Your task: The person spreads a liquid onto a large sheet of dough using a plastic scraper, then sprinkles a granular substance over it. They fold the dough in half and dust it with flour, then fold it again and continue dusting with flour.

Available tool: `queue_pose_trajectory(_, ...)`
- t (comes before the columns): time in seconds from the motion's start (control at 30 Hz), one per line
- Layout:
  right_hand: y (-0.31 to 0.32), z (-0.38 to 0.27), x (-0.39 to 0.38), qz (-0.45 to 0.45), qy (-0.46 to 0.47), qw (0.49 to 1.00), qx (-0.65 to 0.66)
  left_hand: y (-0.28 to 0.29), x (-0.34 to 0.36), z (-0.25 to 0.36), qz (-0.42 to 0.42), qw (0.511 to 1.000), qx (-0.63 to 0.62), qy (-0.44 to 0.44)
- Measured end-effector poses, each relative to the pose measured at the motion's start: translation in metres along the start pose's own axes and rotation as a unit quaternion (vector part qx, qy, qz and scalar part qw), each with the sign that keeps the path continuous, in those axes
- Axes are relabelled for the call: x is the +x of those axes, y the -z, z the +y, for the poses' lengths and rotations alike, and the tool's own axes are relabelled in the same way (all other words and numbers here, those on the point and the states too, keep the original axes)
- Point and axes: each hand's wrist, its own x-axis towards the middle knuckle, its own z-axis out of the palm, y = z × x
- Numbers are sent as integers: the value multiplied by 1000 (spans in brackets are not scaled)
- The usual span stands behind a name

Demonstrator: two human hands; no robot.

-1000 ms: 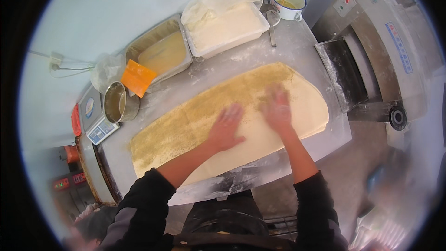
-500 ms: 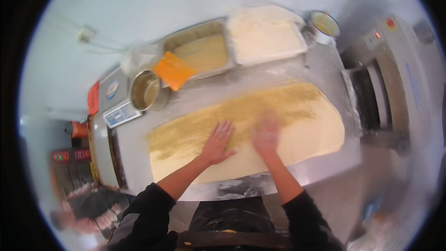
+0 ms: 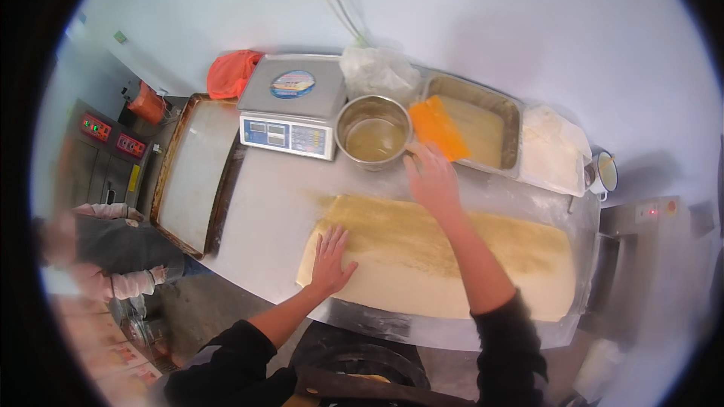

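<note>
A wide rolled-out sheet of pale dough (image 3: pixel 452 286) lies on the metal table, with a yellowish-brown smear across its far half. Flat on the dough's left part rests my left hand (image 3: pixel 329 262), fingers spread. My right hand (image 3: pixel 434 179) reaches over the far edge, its fingers closed at the right rim of a round metal bowl (image 3: pixel 373 136); the fingertips are partly hidden. A little brownish stuff shows in the bowl's bottom. Just beyond that hand, an orange scraper (image 3: pixel 437 128) leans on a metal pan (image 3: pixel 519 132) of beige paste.
Left of the bowl stands a digital scale (image 3: pixel 290 105), beside a red bag (image 3: pixel 232 74) and a rusty-edged baking tray (image 3: pixel 170 173). A white tub (image 3: pixel 554 143) and an enamel mug (image 3: pixel 603 173) sit at the back right. Another person (image 3: pixel 121 249) is at the left; a machine (image 3: pixel 656 241) stands right.
The view has swung left. My right hand has left the dough's surface and gone to the bowl's rim. My left hand stays on the dough, now nearer its left end.
</note>
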Motion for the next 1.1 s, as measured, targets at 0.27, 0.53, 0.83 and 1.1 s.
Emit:
queue_pose_trajectory(0.27,-154,-23,126,-210,-74,956,-192,19,-19,-64,-18,991,-111,-67)
queue_pose_trajectory(0.53,-195,1,143,-153,-85,966,-189,48,-17,-88,-54,974,-183,-121)
queue_pose_trajectory(0.83,-109,-32,69,66,-268,760,588,37,20,-94,-48,981,-150,-109)
queue_pose_trajectory(1.1,5,-3,-197,286,-300,583,699,26,24,-96,-7,976,-196,-93)
